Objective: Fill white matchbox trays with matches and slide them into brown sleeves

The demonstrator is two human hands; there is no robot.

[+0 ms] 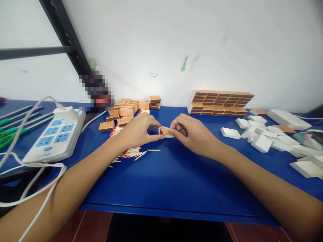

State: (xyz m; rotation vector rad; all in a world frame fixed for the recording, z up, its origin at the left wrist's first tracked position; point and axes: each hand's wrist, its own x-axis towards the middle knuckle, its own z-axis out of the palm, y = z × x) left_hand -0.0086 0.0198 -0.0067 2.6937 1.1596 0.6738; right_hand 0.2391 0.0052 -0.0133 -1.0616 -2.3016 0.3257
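A small white matchbox tray filled with red-tipped matches sits between my hands over the blue table. My left hand grips its left end, thumb in front and fingers behind. At the other end, my right hand pinches the tray's right side with thumb and forefinger; the remaining fingers are curled. Under and beside my left hand spreads a heap of loose matches, partly hidden by the hand and forearm. One single match lies apart, just below the tray.
Closed matchboxes are scattered behind my left hand. Stacked matchboxes line the wall at the right. White empty trays pile up far right, near a white power bank-like block. A power strip with cables stands left.
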